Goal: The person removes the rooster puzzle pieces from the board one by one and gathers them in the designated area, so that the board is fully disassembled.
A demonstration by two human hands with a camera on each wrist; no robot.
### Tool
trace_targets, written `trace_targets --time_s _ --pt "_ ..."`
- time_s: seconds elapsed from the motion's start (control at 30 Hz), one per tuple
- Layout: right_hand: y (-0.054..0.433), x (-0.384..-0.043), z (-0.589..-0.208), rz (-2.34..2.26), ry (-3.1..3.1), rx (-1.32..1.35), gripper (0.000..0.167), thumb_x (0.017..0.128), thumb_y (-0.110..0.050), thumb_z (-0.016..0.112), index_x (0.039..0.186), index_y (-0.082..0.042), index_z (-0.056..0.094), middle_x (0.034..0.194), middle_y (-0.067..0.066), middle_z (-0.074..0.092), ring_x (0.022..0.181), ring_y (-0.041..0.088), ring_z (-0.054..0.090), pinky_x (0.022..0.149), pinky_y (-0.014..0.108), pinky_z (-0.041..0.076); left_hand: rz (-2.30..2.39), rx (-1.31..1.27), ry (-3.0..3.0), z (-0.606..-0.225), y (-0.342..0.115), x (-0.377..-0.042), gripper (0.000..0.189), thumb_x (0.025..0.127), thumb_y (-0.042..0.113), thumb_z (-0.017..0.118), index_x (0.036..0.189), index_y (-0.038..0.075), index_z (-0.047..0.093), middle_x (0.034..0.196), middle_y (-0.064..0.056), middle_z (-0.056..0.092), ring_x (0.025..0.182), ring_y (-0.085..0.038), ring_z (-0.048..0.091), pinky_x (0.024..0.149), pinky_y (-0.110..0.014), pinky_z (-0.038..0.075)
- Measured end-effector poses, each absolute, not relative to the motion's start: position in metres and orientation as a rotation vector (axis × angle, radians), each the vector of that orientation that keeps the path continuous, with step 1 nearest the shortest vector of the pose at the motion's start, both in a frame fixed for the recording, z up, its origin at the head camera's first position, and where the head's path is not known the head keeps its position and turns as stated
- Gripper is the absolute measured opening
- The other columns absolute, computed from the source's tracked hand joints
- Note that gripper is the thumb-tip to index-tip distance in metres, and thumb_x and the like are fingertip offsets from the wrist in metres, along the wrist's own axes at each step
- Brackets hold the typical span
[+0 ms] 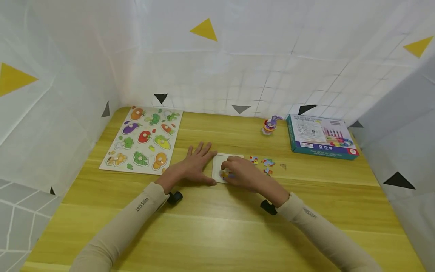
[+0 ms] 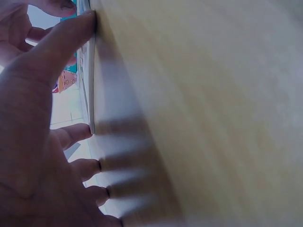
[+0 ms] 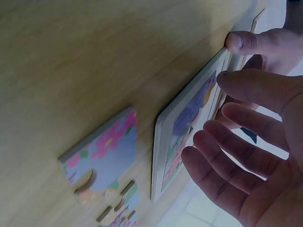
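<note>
My left hand (image 1: pixel 195 164) lies with fingers spread on the table, its thumb and index fingertip at the left side of a small pale puzzle tray (image 1: pixel 216 163). Over that tray is my right hand (image 1: pixel 246 173), fingers loosely bent and partly hiding it. In the right wrist view, the right thumb tip touches the corner of a purple puzzle piece (image 3: pixel 188 113) lying flat in the tray; the other fingers hover above. A pink-flowered puzzle piece (image 3: pixel 111 144) lies outside the tray, with more loose puzzle pieces (image 1: pixel 268 162) near it.
A vegetable puzzle board (image 1: pixel 151 147) lies at the back left. Toward the back right stand a small purple rabbit figure (image 1: pixel 270 124) and a flat teal-edged box (image 1: pixel 323 136). White sheeting (image 1: pixel 217 75) encloses the table's back and sides.
</note>
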State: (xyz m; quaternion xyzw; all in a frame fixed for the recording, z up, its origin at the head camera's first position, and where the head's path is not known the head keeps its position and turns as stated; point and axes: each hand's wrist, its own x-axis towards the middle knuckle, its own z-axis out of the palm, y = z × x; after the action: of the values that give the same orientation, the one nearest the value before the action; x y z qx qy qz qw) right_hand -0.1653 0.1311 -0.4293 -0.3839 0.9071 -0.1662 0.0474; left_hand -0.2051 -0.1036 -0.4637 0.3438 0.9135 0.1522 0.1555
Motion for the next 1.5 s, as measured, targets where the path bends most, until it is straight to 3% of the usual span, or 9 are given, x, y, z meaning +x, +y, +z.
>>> trace_targets --time_s 0.57,1.07,1.5 --pt "0.1215 -0.1683 -0.4381 -0.464 2.714 -1.229 0.024 0.084 -0.009 0.08 0.107 -0.008 0.074 0.102 0.005 0.07 0.092 0.02 0.065 0.081 0.037 0.054 0.445 0.966 2.604 -0.4646 -0.1053 -0.2041 0.112 0.079 0.07 0.071 0.161 0.015 0.019 0.166 -0.017 -0.004 0.149 -0.042 -0.009 0.112 -0.068 -0.004" --pt "0.1242 -0.1644 -0.4368 -0.477 2.718 -1.213 0.019 0.083 -0.01 0.082 0.101 -0.01 0.075 0.09 0.002 0.065 0.077 0.013 0.057 0.069 0.031 0.049 0.441 0.987 2.599 -0.4643 -0.1024 -0.2036 0.111 0.079 0.07 0.071 0.161 0.015 0.02 0.166 -0.018 -0.003 0.149 -0.043 -0.009 0.111 -0.069 -0.005" --pt "0.1226 -0.1664 -0.4376 -0.458 2.756 -1.189 0.018 0.082 -0.011 0.081 0.099 -0.011 0.075 0.092 0.003 0.062 0.074 0.013 0.052 0.066 0.031 0.048 0.447 0.977 2.614 -0.464 -0.1039 -0.2042 0.111 0.079 0.07 0.071 0.161 0.016 0.02 0.166 -0.017 -0.003 0.15 -0.043 -0.008 0.112 -0.068 -0.004"
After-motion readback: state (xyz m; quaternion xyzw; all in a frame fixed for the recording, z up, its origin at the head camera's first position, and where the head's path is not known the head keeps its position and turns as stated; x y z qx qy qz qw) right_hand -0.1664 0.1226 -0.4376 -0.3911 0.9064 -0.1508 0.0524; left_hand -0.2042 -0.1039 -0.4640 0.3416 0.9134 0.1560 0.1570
